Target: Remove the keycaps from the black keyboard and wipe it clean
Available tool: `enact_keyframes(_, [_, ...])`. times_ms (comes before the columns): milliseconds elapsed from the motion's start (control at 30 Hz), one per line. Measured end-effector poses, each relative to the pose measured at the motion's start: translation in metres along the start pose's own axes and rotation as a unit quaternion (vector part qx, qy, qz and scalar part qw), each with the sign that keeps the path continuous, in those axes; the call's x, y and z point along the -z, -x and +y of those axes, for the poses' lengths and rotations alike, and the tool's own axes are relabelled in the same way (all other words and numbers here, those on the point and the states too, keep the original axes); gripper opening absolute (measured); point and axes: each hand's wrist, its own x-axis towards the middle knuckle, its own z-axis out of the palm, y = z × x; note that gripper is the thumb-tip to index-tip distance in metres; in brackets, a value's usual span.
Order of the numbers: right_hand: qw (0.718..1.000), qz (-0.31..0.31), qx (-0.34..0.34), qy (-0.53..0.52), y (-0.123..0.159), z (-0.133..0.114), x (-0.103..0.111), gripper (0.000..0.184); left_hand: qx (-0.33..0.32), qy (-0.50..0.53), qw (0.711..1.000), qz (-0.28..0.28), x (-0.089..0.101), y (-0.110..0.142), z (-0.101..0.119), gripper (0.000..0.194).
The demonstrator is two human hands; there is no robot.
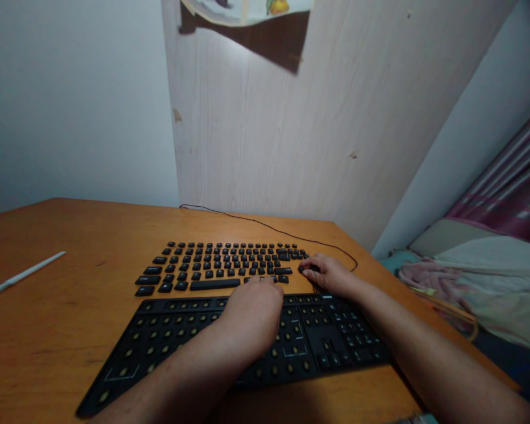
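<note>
A black keyboard lies across the front of the desk. Most of its left and middle key posts are bare, while keycaps sit on the number pad at its right. Behind it, loose black keycaps are laid out in rows on the wood. My left hand hovers over the keyboard's back edge, its fingertips by the bottom row of loose keycaps and mostly hidden behind the hand. At the right end of the rows, my right hand has thumb and fingers closed round a small black keycap.
A thin black cable runs along the back of the wooden desk and curves round at the right. On the left lies a long white strip. A wall panel stands behind; bedding is beyond the right edge.
</note>
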Motion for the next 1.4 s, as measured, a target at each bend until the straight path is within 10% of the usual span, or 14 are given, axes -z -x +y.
enact_keyframes(633, [0.995, 0.084, -0.03, -0.055, 0.01, -0.019, 0.021, 0.028, -0.007, 0.001, 1.0, 0.011, -0.002, -0.002, -0.001, 0.022])
enact_keyframes(933, [0.929, 0.11, -0.113, -0.334, 0.061, -0.085, 0.052, 0.021, -0.013, -0.008, 1.0, 0.026, -0.004, -0.001, -0.002, 0.022])
enact_keyframes(1400, [0.895, 0.126, -0.203, -0.378, 0.136, -0.131, 0.026, 0.031, -0.019, -0.007, 0.999, 0.033, -0.004, -0.001, -0.002, 0.024])
